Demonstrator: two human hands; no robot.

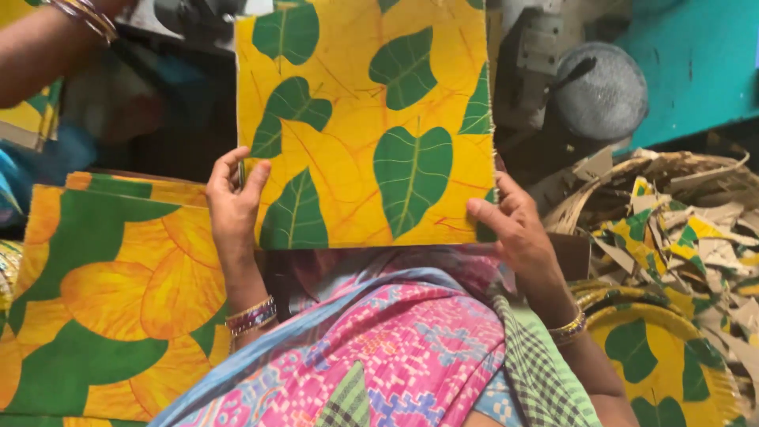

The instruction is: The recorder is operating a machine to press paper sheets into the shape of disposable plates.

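Head view: left hand [234, 198] and right hand [510, 225] pinching leaf-printed sheet [364, 119] by lower corners; likely light, stiff, best held at edges.

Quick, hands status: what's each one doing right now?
Left hand: closed on the left edge of the yellow leaf-print sheet.
Right hand: gripping the same sheet's lower right corner.
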